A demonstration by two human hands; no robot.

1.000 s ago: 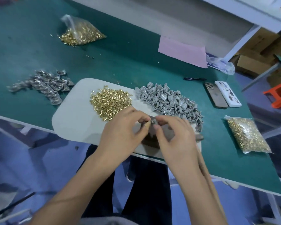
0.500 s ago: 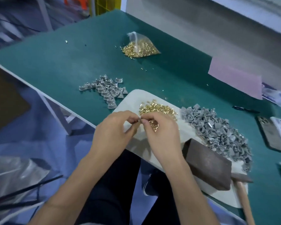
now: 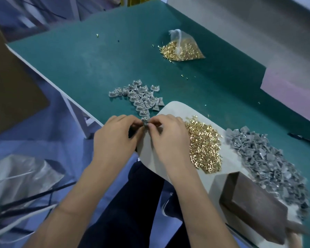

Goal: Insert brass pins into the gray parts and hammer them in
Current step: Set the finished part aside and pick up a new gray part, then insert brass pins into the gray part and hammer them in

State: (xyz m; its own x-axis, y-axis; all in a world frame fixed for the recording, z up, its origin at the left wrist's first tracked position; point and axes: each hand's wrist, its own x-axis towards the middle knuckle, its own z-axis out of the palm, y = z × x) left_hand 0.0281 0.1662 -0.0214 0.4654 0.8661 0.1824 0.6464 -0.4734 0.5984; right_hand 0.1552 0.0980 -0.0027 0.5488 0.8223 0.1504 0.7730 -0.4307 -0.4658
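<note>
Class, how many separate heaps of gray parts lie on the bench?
2: a small heap left of the white board, a big heap at its right; more may lie outside the frame.

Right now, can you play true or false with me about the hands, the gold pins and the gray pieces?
1. Both hands pinch one small gray part between them. True: the left hand and right hand meet on it.
2. The loose pile of brass pins lies on the pale board. True.
3. The right hand holds the mallet. False: it lies on the board, untouched.
4. The bag of brass pins sits on the person's lap. False: it lies on the green table.
</note>
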